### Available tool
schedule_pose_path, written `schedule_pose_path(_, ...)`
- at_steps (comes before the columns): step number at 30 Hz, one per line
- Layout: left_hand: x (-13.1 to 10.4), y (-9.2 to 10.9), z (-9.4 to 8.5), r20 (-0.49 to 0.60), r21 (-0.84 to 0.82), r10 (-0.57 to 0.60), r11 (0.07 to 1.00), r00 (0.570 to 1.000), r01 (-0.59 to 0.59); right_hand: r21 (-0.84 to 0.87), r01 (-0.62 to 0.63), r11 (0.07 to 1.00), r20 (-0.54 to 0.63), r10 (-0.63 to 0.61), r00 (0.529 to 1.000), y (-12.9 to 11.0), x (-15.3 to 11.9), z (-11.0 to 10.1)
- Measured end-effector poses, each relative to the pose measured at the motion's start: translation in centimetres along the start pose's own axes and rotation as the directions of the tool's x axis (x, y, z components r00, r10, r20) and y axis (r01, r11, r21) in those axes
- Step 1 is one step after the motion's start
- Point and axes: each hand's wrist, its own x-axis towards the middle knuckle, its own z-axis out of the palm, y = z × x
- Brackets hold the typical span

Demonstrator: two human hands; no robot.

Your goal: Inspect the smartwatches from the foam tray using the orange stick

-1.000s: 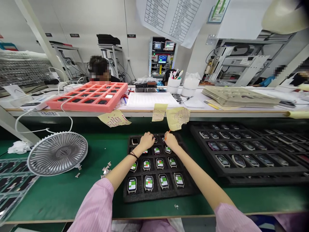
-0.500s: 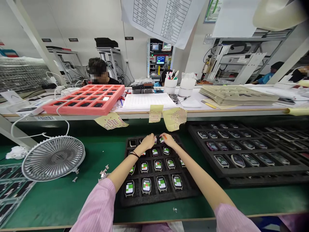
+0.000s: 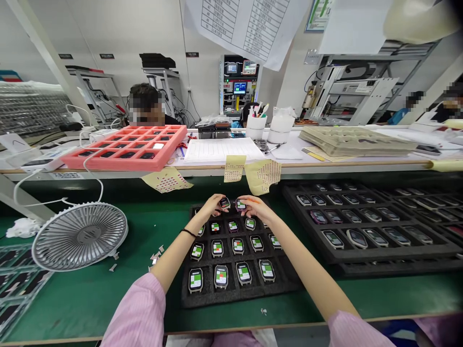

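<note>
Two watches are in the air just over the back part of the black foam tray [image 3: 235, 297], which is the landmark here. The dark-screened watch [image 3: 224, 203] is pinched between the fingers of the left hand [image 3: 212, 206]. The purple-rimmed watch [image 3: 240, 205], with its screen lit, is gripped by the right hand [image 3: 256, 207]. The two watches are near each other but apart. An orange thing [image 3: 252, 200] shows at the fingers of the right hand; what it is, I cannot tell.

In the compartments of the tray lie more watches [image 3: 221, 276], most of them with green and white on the screen. The tray rests on a green table [image 3: 137, 308].

To the left of the tray there are small pale scraps [image 3: 156, 254] and, farther to this side, a round grey fan [image 3: 80, 236]. To the right of the tray stand dark stacked trays [image 3: 347, 254], also with watches in them.

Behind the tray and higher runs a shelf [image 3: 202, 169], on which are a pink tray [image 3: 159, 165], a paper sheet [image 3: 223, 150] and a white cup with pens [image 3: 255, 129]. Yellow notes [image 3: 234, 168] hang from its edge. Beyond the shelf, a person [image 3: 144, 103] is seen.
</note>
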Motion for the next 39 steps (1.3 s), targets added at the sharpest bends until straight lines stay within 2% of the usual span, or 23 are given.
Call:
schedule_pose_path(4,-3.5,1.0,-1.4,0.042,-0.141,-0.008,0.99,0.999,0.014,0.073,0.052,0.996,0.055,-0.056,0.997,-1.5,-0.9,0.6)
schedule_pose_path(9,-6.4,2.1,-2.1,0.041,-0.19,0.069,0.98,0.997,-0.06,0.091,0.125,0.988,0.011,-0.126,0.992,-3.4,-1.4,1.4)
schedule_pose_path(12,-6.9,2.5,-2.3,0.024,-0.194,0.127,0.974,0.992,-0.12,0.109,0.139,0.984,-0.012,-0.139,0.99,-4.4,-1.9,1.9)
schedule_pose_path(16,-7.0,2.7,-2.4,0.018,-0.195,0.17,0.967,0.985,-0.163,0.127,0.13,0.983,0.019,-0.133,0.991,-5.0,-2.8,2.3)
schedule_pose_path(20,-7.4,2.9,-2.4,0.042,-0.222,0.174,0.962,0.984,-0.16,0.146,0.108,0.983,0.078,-0.12,0.99,-5.2,-3.3,2.4)
schedule_pose_path(28,-8.0,3.4,-2.9,0.054,-0.174,0.203,0.966,0.978,-0.191,0.109,0.172,0.979,0.081,-0.181,0.98,-5.5,-3.9,2.8)
schedule_pose_path(34,-8.7,4.1,-3.0,0.024,-0.139,0.196,0.972,0.98,-0.191,0.094,0.179,0.979,0.138,-0.191,0.972,-5.6,-4.3,3.4)
schedule_pose_path(39,-9.4,4.6,-3.1,0.047,-0.14,0.213,0.969,0.976,-0.205,0.073,0.193,0.979,0.143,-0.202,0.969,-5.3,-4.2,3.3)
